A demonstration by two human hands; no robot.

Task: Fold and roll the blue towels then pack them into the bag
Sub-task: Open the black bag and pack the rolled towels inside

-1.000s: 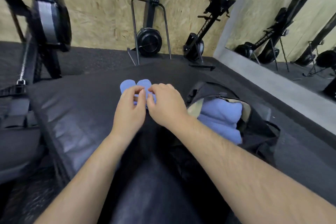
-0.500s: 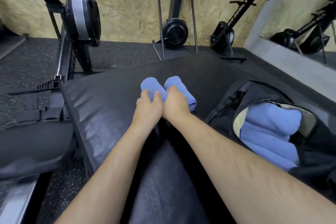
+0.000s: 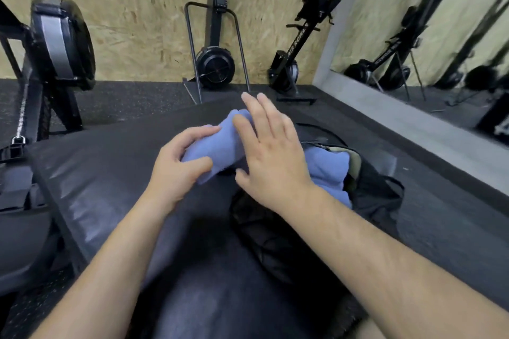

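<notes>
The rolled blue towel (image 3: 217,146) lies just left of the bag (image 3: 380,190), over the black padded bench (image 3: 96,173). Its long axis runs aslant, with the near end farther from the bag and the far end tipped up and away. The left hand (image 3: 176,170) grips that near end, fingers and thumb curled round it. The right hand (image 3: 270,151) is spread flat with straight fingers across the roll's bag-side half. The blur makes it hard to say whether the palm presses the cloth or only covers it.

The bag gapes open with more blue towels (image 3: 327,162) already inside. The right hand sits between roll and bag and so is the nearer one. Packing looks to be the step in hand, and it probably calls for swinging the roll sideways toward the opening.
</notes>
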